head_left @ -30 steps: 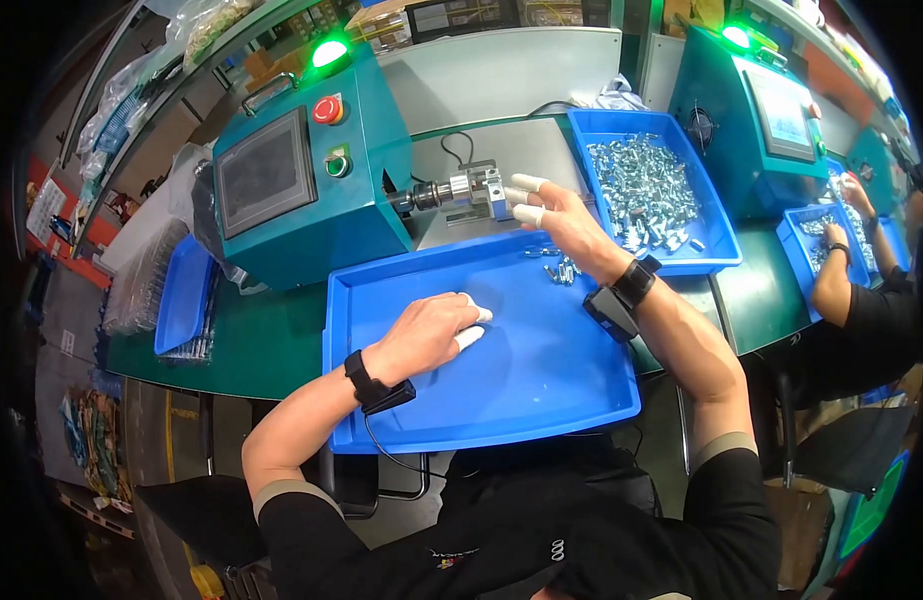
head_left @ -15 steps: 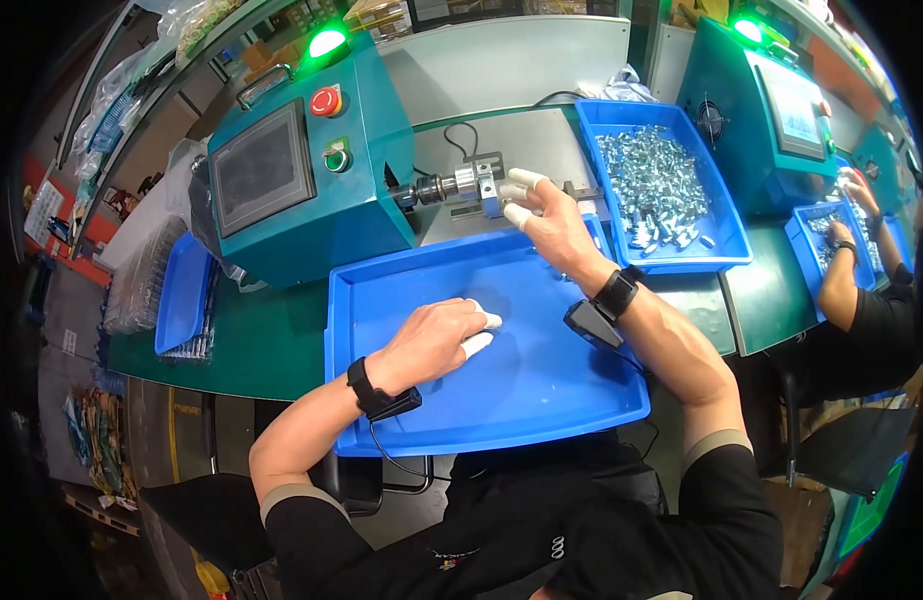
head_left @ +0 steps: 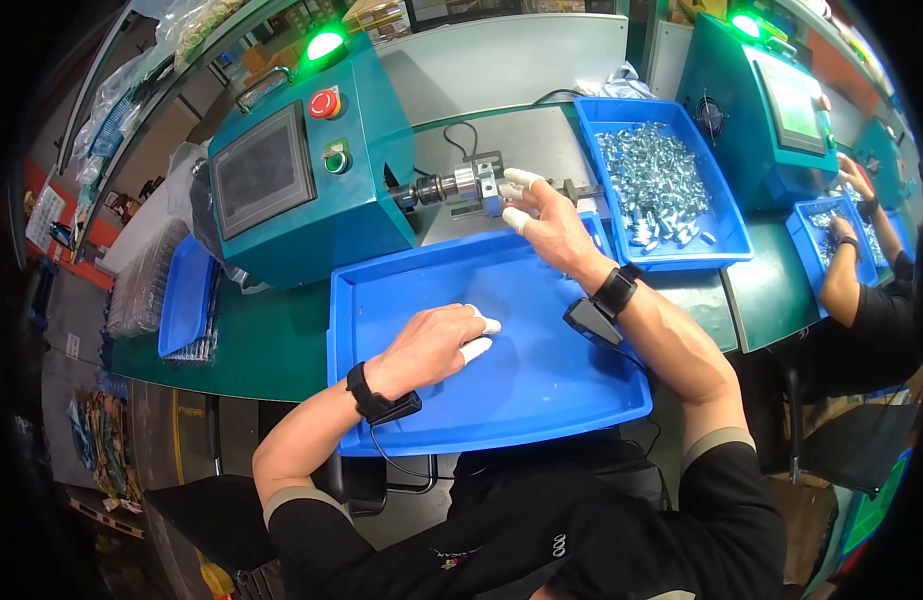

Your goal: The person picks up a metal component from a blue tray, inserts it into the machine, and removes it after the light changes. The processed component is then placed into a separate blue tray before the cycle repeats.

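Note:
My left hand (head_left: 437, 343) hovers over or rests in a wide blue tray (head_left: 412, 432), with its fingers curled together and white covers on the fingertips. Whatever it holds, if anything, is hidden. Beyond the tray's back edge, my right hand (head_left: 560, 232) is at a metal clamping fixture (head_left: 489, 188), its covered thumb and fingers bent around the fixture's right end. A small part there is too hidden to make out. The fixture lines up with the metal spindle (head_left: 432, 189) of a teal machine (head_left: 317, 225), which has a dark screen and a red button.
A blue bin (head_left: 737, 240) full of small shiny metal parts (head_left: 657, 185) stands right of the fixture. At far right, another person's hand (head_left: 842, 230) reaches into a smaller blue bin beside a second teal machine (head_left: 732, 110). Stacked clear trays (head_left: 147, 285) stand at left.
Both my hands stay almost in place. The second machine's screen has turned from bluish to green, and the other person's hands have shifted slightly.

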Tool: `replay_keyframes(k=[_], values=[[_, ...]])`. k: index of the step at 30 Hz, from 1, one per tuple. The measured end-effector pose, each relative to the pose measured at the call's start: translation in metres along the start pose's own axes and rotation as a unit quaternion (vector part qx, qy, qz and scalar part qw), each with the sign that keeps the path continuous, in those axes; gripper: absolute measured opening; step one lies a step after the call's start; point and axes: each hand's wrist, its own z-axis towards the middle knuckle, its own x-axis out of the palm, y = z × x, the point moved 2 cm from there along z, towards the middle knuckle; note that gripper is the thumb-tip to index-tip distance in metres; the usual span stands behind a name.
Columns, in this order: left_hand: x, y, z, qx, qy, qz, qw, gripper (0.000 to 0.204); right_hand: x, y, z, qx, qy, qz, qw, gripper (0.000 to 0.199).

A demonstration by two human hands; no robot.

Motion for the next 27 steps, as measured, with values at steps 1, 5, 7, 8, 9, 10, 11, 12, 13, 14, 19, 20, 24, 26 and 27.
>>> replay_keyframes(k=[1, 5, 7, 8, 9, 10, 11, 12, 13, 14, 19, 20, 24, 26, 27], values=[[0.0, -0.001, -0.001, -0.001, 0.002, 0.001, 1.0, 0.022, 0.0, 0.001, 0.0, -0.013, -0.006, -0.02, 1.0, 0.064], [-0.001, -0.007, -0.005, -0.007, 0.013, 0.004, 1.0, 0.024, -0.005, 0.004, -0.001, -0.029, -0.056, -0.056, 0.996, 0.066], [-0.003, -0.01, -0.007, -0.009, 0.018, 0.006, 1.0, 0.024, -0.012, 0.008, 0.001, -0.003, -0.133, -0.05, 0.99, 0.068], [-0.004, -0.011, -0.008, -0.004, 0.015, 0.006, 1.0, 0.024, -0.013, 0.011, 0.005, -0.005, -0.134, -0.049, 0.99, 0.068], [-0.005, -0.011, -0.009, 0.001, 0.012, 0.006, 1.0, 0.025, -0.016, 0.014, 0.011, -0.009, -0.127, -0.126, 0.984, 0.069], [-0.005, -0.013, -0.012, 0.005, 0.01, 0.005, 1.0, 0.025, -0.016, 0.025, 0.016, -0.011, -0.12, -0.202, 0.972, 0.069], [-0.004, -0.015, -0.015, 0.003, 0.012, 0.007, 1.0, 0.025, -0.014, 0.032, 0.022, -0.013, -0.111, -0.276, 0.955, 0.069], [-0.004, -0.016, -0.014, 0.008, 0.014, 0.01, 1.0, 0.025, -0.015, 0.034, 0.03, -0.013, -0.118, -0.274, 0.954, 0.069], [-0.005, -0.018, -0.013, 0.012, 0.016, 0.013, 1.0, 0.025, -0.014, 0.035, 0.039, -0.019, -0.107, -0.337, 0.935, 0.069], [-0.005, -0.02, -0.011, 0.015, 0.018, 0.016, 1.0, 0.025, -0.014, 0.037, 0.047, -0.025, -0.095, -0.399, 0.912, 0.068], [-0.005, -0.031, -0.008, -0.004, 0.036, 0.021, 0.999, 0.025, -0.018, 0.043, 0.064, -0.049, -0.049, -0.502, 0.862, 0.062], [-0.005, -0.031, -0.009, -0.007, 0.028, 0.024, 0.999, 0.026, -0.018, 0.045, 0.061, -0.048, -0.047, -0.498, 0.864, 0.062], [-0.005, -0.027, -0.001, -0.013, 0.011, 0.026, 1.0, 0.026, -0.047, 0.054, 0.04, -0.077, -0.116, -0.44, 0.887, 0.059], [-0.002, -0.023, 0.008, -0.022, -0.002, 0.017, 1.0, 0.025, -0.072, 0.045, 0.021, -0.042, -0.126, -0.442, 0.887, 0.057], [0.003, -0.022, 0.021, -0.014, 0.003, 0.012, 1.0, 0.025, -0.095, 0.04, 0.01, -0.035, -0.132, -0.446, 0.884, 0.057]])
